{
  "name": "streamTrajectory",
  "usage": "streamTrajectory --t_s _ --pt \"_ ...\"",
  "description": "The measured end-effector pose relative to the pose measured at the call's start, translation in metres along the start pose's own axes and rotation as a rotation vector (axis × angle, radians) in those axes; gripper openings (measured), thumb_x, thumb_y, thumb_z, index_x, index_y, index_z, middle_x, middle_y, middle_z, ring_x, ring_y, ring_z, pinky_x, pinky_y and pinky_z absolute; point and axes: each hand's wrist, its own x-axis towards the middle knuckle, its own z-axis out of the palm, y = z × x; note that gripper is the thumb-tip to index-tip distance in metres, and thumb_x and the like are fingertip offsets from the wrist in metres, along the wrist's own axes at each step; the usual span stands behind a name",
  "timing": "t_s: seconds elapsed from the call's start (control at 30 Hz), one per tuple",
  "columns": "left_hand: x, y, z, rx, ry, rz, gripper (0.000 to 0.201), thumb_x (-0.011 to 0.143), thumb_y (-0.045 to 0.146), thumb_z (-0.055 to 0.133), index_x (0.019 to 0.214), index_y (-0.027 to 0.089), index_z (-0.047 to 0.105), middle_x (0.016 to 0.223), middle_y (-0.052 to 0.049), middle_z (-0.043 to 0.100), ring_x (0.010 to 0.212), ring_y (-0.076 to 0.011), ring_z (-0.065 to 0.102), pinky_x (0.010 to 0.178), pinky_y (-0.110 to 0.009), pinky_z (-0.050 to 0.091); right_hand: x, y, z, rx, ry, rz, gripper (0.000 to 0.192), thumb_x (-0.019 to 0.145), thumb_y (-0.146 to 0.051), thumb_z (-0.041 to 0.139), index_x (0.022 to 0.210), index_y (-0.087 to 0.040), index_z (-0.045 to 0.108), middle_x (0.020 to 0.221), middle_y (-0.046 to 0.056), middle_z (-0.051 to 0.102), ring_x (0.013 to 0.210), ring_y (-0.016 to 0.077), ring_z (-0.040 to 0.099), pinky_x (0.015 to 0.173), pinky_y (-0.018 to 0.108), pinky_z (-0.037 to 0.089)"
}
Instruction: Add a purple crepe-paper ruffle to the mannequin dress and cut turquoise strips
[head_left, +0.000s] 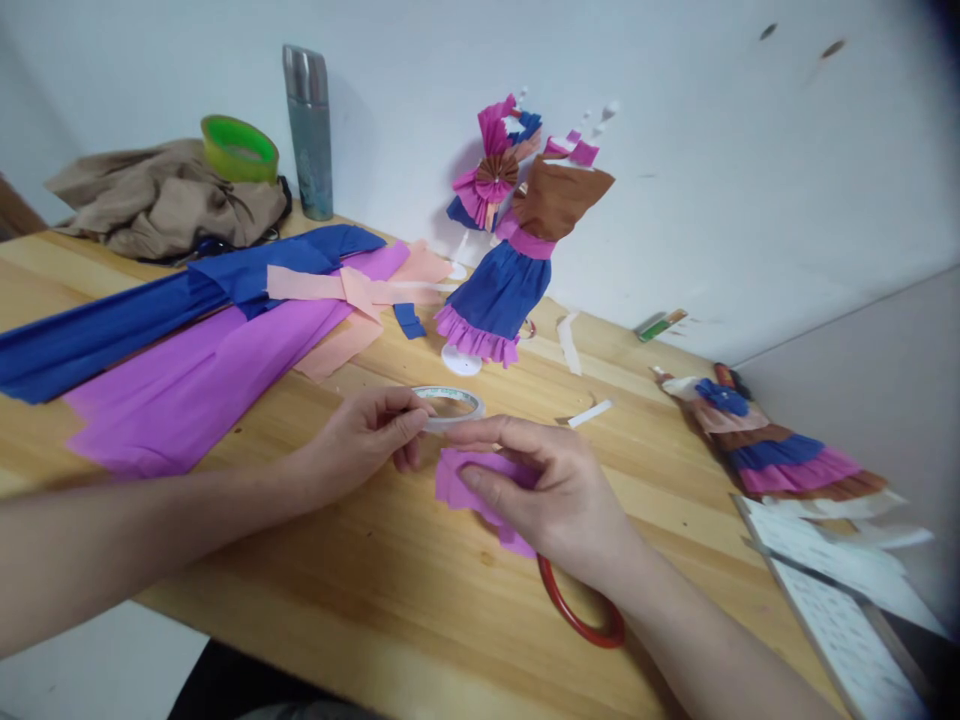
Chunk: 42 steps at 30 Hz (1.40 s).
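My left hand (379, 430) pinches a roll of white tape (454, 400) by its near edge, thumb and fingers closed on it. Just right of the roll, my right hand (551, 490) has a ruffled piece of purple crepe paper (452, 480) between thumb and fingers. Its index fingertip is close to the tape roll; whether they touch I cannot tell. Below the right palm a red scissors handle (581, 610) shows, with the blades hidden. Beyond the hands, a small dress form in a brown, blue and purple paper dress (510, 280) stands on a white round base (461, 360).
Blue crepe paper (285, 265) and purple crepe sheets (202, 390) lie at left. Behind stand a flask (309, 140) and a green tape roll (240, 150) on brown cloth (165, 200). Another dressed form (495, 170) is at the wall; a layered paper dress (787, 440) lies right.
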Motion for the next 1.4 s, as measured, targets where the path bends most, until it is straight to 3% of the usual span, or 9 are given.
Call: streamTrajectory --t_s 0.1,0.3,0.47,0.6,0.77,0.9,1.07,1.27,1.4 --pt "0.000 0.000 0.000 -0.002 0.015 -0.018 0.028 0.088 0.037 0.055 0.073 0.014 0.059 0.059 0.001 0.060 0.056 -0.0102 0.057 0.056 -0.022 0.046 0.001 0.001 0.000 -0.104 0.119 -0.009 0.021 0.079 -0.013 0.060 0.094 -0.017 0.075 0.076 0.004 0.074 0.059 0.0128 0.064 0.049 0.022 0.049" --pt "-0.002 0.001 0.001 0.006 0.032 -0.015 0.023 0.086 0.036 0.057 0.079 0.015 0.061 0.058 0.002 0.058 0.055 -0.0104 0.057 0.054 -0.021 0.046 0.003 0.002 0.003 -0.202 0.221 -0.055 0.023 0.076 -0.010 0.058 0.089 -0.017 0.075 0.071 0.002 0.073 0.049 0.0095 0.055 0.044 0.020 0.043" --pt "-0.001 -0.002 0.001 0.051 0.046 0.014 0.023 0.088 0.033 0.055 0.074 0.015 0.060 0.059 0.001 0.059 0.057 -0.0106 0.057 0.055 -0.021 0.045 -0.002 -0.006 0.004 -0.023 -0.006 -0.096 0.021 0.080 -0.008 0.057 0.090 -0.018 0.073 0.074 0.002 0.073 0.054 0.0097 0.059 0.047 0.020 0.045" --pt "0.000 -0.002 0.001 0.017 0.053 0.009 0.026 0.089 0.034 0.054 0.070 0.015 0.058 0.058 0.001 0.060 0.056 -0.0109 0.057 0.055 -0.021 0.045 -0.006 -0.012 0.004 -0.095 -0.134 -0.145 0.026 0.077 -0.002 0.054 0.087 -0.018 0.072 0.076 0.001 0.073 0.055 0.0084 0.056 0.047 0.019 0.042" --pt "0.001 0.001 0.000 -0.010 0.038 0.018 0.029 0.089 0.034 0.053 0.068 0.015 0.058 0.059 0.001 0.059 0.056 -0.0106 0.057 0.056 -0.022 0.047 -0.003 -0.008 0.006 -0.080 -0.029 -0.051 0.016 0.081 -0.009 0.057 0.081 -0.018 0.071 0.076 0.003 0.072 0.061 0.0115 0.061 0.052 0.022 0.046" --pt "0.000 0.001 0.001 0.017 0.046 0.018 0.028 0.089 0.035 0.054 0.069 0.015 0.059 0.060 0.001 0.059 0.058 -0.0107 0.058 0.058 -0.022 0.048 0.001 -0.004 0.007 -0.060 0.090 -0.107 0.022 0.080 -0.007 0.054 0.089 -0.019 0.071 0.078 0.003 0.071 0.069 0.0141 0.065 0.057 0.024 0.049" --pt "-0.001 -0.003 0.002 0.026 0.033 0.017 0.028 0.088 0.036 0.054 0.071 0.014 0.059 0.061 0.001 0.060 0.057 -0.0104 0.058 0.058 -0.022 0.049 0.002 -0.002 0.006 -0.052 0.198 -0.130 0.023 0.076 -0.006 0.052 0.081 -0.019 0.070 0.071 0.000 0.067 0.059 0.0112 0.058 0.051 0.022 0.045" --pt "-0.001 -0.005 0.002 0.010 0.039 0.022 0.026 0.088 0.035 0.053 0.075 0.013 0.060 0.062 0.000 0.060 0.058 -0.0107 0.059 0.058 -0.023 0.049 -0.001 0.008 0.008 0.183 0.175 0.047 0.014 0.078 -0.016 0.058 0.085 -0.018 0.071 0.056 -0.002 0.060 0.041 0.0086 0.048 0.037 0.020 0.035" --pt "-0.001 -0.003 0.002 0.018 0.045 0.017 0.027 0.088 0.034 0.053 0.072 0.013 0.060 0.061 0.000 0.060 0.058 -0.0110 0.059 0.058 -0.023 0.050 0.000 0.001 0.002 0.137 0.077 0.049 0.018 0.079 -0.012 0.062 0.092 -0.019 0.073 0.068 0.000 0.067 0.048 0.0091 0.054 0.042 0.021 0.042"
